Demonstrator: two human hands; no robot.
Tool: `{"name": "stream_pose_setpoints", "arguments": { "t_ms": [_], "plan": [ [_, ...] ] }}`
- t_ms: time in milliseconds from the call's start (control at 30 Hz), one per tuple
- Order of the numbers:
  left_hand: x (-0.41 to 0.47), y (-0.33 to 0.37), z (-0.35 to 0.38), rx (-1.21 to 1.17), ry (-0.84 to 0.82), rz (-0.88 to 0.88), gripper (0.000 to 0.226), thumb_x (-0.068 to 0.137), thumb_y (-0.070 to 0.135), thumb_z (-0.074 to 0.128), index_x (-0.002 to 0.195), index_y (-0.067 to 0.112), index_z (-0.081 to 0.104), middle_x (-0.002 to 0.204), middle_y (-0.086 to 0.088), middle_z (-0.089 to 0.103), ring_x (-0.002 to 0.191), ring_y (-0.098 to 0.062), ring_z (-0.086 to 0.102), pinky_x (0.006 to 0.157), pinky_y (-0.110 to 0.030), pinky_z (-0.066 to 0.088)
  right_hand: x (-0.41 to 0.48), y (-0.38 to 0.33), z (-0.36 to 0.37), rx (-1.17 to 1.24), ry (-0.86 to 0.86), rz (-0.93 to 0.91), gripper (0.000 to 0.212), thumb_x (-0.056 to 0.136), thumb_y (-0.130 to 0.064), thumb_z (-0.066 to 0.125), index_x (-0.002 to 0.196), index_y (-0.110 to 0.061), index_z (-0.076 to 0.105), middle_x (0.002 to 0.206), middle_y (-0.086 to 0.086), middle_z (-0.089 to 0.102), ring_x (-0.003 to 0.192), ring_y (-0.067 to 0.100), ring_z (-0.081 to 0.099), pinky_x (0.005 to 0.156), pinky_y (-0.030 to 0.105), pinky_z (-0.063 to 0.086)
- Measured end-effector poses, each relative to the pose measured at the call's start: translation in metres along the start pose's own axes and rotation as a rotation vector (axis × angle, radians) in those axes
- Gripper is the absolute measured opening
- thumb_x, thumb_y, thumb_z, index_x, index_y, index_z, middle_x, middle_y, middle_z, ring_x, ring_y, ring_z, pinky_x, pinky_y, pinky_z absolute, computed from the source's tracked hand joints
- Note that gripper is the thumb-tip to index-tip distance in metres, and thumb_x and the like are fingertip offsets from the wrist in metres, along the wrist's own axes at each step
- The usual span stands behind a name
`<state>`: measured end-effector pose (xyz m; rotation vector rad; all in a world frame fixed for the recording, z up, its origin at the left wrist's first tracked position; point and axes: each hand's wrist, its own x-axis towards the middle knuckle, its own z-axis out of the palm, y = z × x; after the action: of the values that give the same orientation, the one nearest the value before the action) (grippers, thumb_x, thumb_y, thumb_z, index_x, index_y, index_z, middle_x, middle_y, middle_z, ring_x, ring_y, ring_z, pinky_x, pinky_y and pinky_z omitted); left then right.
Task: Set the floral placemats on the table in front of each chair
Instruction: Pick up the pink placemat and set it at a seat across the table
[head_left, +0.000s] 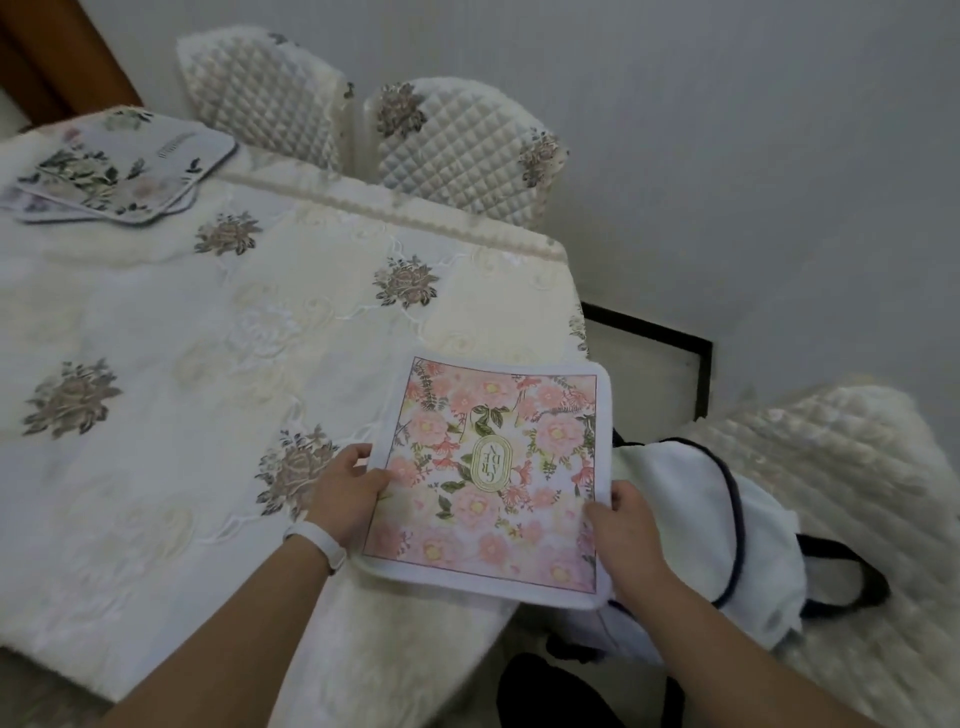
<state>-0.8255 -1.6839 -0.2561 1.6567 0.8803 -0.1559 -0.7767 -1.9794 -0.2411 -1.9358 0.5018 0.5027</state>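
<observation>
The pink placemat (493, 478) is at 5 o'clock on the desk (156, 571), at the near right corner; its far part is over the desk and its near right part sticks out past the edge; it has pink flowers, green leaves and a small gold oval with letters in the middle; I cannot tell if it lies flat or is lifted a bit. The left grip (345, 496) pinches the mat's left edge at 9 o'clock, thumb on top and fingers under; a white band (317, 543) goes round that wrist. The right grip (626, 530) holds the mat's right edge at 4 o'clock, thumb on top too. A pile of placemats (119, 166) with dark leaves lies at 10 o'clock on the desk, well apart from the pink one. A cream cloth (260, 364) with brown flowers covers the desk. The first chair (270, 98) and the second chair (462, 150) stand side by side at 12 o'clock, both padded and white; the third chair (857, 493) is at 4 o'clock; a white bag (701, 519) with dark trim lies against it, partly under the pink mat.
</observation>
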Motion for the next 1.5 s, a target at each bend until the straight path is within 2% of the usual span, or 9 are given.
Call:
{"name": "stream_pose_setpoints", "arguments": {
  "t_ms": [200,433,600,800,933,1133,1267,1400,1500],
  "plan": [
    [0.008,0.017,0.042,0.01,0.057,-0.037,0.013,0.089,0.011,0.061,0.098,0.021,0.062,0.087,-0.003,0.074,0.071,-0.019,0.07,0.061,-0.031,0.054,0.057,-0.015,-0.017,0.087,-0.064,0.018,0.021,0.087,-0.003,0.044,0.096,-0.015,0.059,0.095,0.008,0.068,0.085,0.029,0.067,0.066,0.042,0.057],
    [-0.002,0.011,0.071,-0.288,0.183,-0.154,0.014,0.089,0.002,0.058,0.101,0.009,0.062,0.091,-0.014,0.068,0.078,-0.032,0.066,0.073,-0.047,0.058,0.087,-0.016,-0.009,0.161,-0.055,0.058,0.015,0.088,-0.003,0.046,0.096,-0.01,0.056,0.091,0.01,0.064,0.074,0.023,0.06,0.057,0.031,0.045],
    [0.005,0.013,0.084,-0.48,0.236,-0.217,0.011,0.087,0.0,0.061,0.084,0.009,0.056,0.073,-0.011,0.06,0.065,-0.025,0.059,0.054,-0.032,0.055,0.086,-0.022,0.003,0.284,0.019,0.08,0.021,0.088,-0.001,0.045,0.1,-0.012,0.057,0.09,0.003,0.065,0.075,0.019,0.062,0.058,0.028,0.046],
    [0.001,0.023,0.111,-0.519,0.118,-0.192,0.035,0.085,-0.007,0.06,0.114,0.011,0.052,0.098,-0.01,0.07,0.081,-0.027,0.068,0.071,-0.043,0.058,0.075,-0.029,0.035,0.359,-0.027,0.165,0.02,0.09,-0.002,0.051,0.107,-0.012,0.055,0.098,0.01,0.065,0.084,0.024,0.065,0.073,0.043,0.057],
    [-0.01,0.008,0.123,-0.488,0.085,-0.112,0.049,0.083,-0.012,0.059,0.125,0.011,0.05,0.115,-0.013,0.068,0.102,-0.031,0.067,0.084,-0.053,0.055,0.058,-0.027,0.052,0.389,-0.117,0.203,0.019,0.088,-0.003,0.058,0.105,-0.01,0.057,0.092,0.009,0.065,0.078,0.022,0.064,0.066,0.038,0.055],
    [-0.005,-0.016,0.109,-0.41,0.135,-0.167,0.051,0.082,-0.011,0.06,0.125,0.013,0.05,0.116,-0.014,0.064,0.103,-0.033,0.064,0.087,-0.052,0.054,0.059,-0.02,0.057,0.457,-0.185,0.269,0.019,0.087,0.001,0.06,0.104,-0.007,0.058,0.098,0.015,0.068,0.08,0.027,0.068,0.067,0.042,0.061],
    [0.003,-0.02,0.086,-0.335,0.103,-0.198,0.047,0.082,-0.013,0.061,0.121,0.01,0.05,0.113,-0.017,0.064,0.099,-0.034,0.065,0.085,-0.053,0.055,0.087,-0.029,0.037,0.593,-0.112,0.309,0.025,0.087,0.006,0.06,0.108,-0.007,0.057,0.103,0.012,0.069,0.089,0.031,0.071,0.075,0.048,0.061],
    [0.011,-0.021,0.062,-0.214,0.032,-0.181,0.046,0.082,-0.012,0.061,0.12,0.011,0.048,0.113,-0.019,0.062,0.1,-0.035,0.064,0.085,-0.052,0.054,0.115,-0.039,0.015,0.494,-0.051,0.247,0.024,0.086,0.004,0.059,0.106,-0.009,0.059,0.097,0.012,0.067,0.077,0.023,0.066,0.058,0.033,0.056],
    [0.019,-0.013,0.049,-0.115,0.0,-0.148,0.048,0.083,-0.011,0.061,0.121,0.013,0.047,0.109,-0.013,0.063,0.099,-0.031,0.063,0.08,-0.044,0.054,0.12,-0.038,0.006,0.368,-0.102,0.196,0.017,0.085,0.004,0.057,0.09,-0.011,0.061,0.095,0.012,0.065,0.075,0.023,0.062,0.069,0.041,0.053]
  ]
}}
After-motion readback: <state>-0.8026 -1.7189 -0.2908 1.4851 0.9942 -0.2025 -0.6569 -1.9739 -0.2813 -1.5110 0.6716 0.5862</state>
